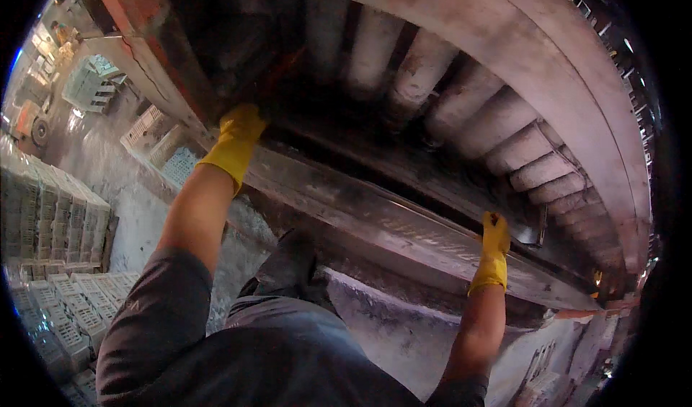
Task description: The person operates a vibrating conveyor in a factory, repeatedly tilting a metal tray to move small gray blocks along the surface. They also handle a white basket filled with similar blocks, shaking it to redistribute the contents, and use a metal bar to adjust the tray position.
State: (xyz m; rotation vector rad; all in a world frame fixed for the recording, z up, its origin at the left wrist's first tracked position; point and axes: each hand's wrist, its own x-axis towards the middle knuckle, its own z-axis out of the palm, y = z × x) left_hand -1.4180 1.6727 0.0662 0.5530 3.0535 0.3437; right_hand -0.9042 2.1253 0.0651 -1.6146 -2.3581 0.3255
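In a yellow glove, my left hand [241, 133] is closed at the left end of a long machine ledge [360, 209], its fingertips lost in dark shadow. My right hand [495, 237], gloved the same way, curls around the edge of a long, dark metal piece [425, 204] lying along the ledge. Whether this piece is a tray or a bar, I cannot tell. It runs back toward my left hand, but its far end is hidden in the shade. Close beyond my right hand is a shiny metal end [532, 230].
Thick pale rollers [425, 68] line the machine behind the ledge, under a wide curved beam [533, 39]. A rusty post [155, 39] stands at the left. Stacked plastic crates [54, 212] fill the lower left; more crates [169, 147] sit on the floor beyond. A wheeled vehicle [30, 124] is farther off.
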